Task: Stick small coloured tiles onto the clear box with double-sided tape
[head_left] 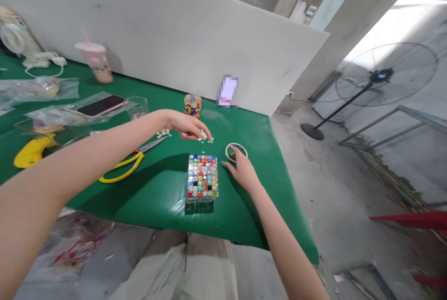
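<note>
1. At our far left, a yellow object lies on the green table; behind it, a pink cup stands near the white panel.
2. Next we see a dark-screened phone, then, nearer to us, yellow-handled scissors with their blades pointing rightward.
3. Our left hand reaches over small pale pieces, fingers bent downward; we cannot tell whether its fingertips pinch any. A colourful tiled jar stands just beyond it.
4. The mosaic box, covered in bright squares and stars, sits on the table between our forearms, nearer to us than the pieces.
5. Our right hand is at the white ring, thumb and forefinger spread apart; we cannot tell whether it touches the ring.
6. Farthest right, a standing fan rises from the floor.
</note>
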Available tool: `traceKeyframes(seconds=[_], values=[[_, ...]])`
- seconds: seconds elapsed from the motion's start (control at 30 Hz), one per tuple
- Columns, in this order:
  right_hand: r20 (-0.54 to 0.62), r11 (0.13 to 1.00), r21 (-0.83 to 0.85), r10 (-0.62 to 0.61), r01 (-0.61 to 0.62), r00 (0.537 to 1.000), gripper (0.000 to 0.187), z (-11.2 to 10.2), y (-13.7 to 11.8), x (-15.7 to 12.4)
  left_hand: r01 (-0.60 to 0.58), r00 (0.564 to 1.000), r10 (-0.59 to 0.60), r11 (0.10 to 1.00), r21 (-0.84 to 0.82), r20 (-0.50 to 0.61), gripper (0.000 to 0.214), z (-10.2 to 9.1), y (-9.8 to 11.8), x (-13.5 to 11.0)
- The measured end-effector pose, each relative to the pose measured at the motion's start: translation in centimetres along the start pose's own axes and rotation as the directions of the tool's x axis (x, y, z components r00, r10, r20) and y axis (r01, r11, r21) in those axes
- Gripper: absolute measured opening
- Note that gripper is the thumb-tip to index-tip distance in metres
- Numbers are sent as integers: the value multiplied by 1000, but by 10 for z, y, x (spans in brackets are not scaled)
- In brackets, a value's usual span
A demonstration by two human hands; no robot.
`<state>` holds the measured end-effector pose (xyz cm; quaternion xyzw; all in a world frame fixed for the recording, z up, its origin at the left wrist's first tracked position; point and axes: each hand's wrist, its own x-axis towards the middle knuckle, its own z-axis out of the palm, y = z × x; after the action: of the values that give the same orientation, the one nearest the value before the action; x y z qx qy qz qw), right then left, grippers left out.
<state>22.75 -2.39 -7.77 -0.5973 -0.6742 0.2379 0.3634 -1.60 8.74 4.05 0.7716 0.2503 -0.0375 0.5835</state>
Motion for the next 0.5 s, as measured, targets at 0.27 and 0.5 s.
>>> traceKeyframes(seconds=[0.27, 0.5], values=[[23, 982, -167, 93, -87, 995, 31, 16, 6, 10, -291, 799, 141, 941, -171, -584, 23, 44, 46, -33], [-77, 983, 16, 183, -183, 980, 28, 2, 6, 18, -458, 628, 257, 885, -81, -735, 26, 61, 70, -34]])
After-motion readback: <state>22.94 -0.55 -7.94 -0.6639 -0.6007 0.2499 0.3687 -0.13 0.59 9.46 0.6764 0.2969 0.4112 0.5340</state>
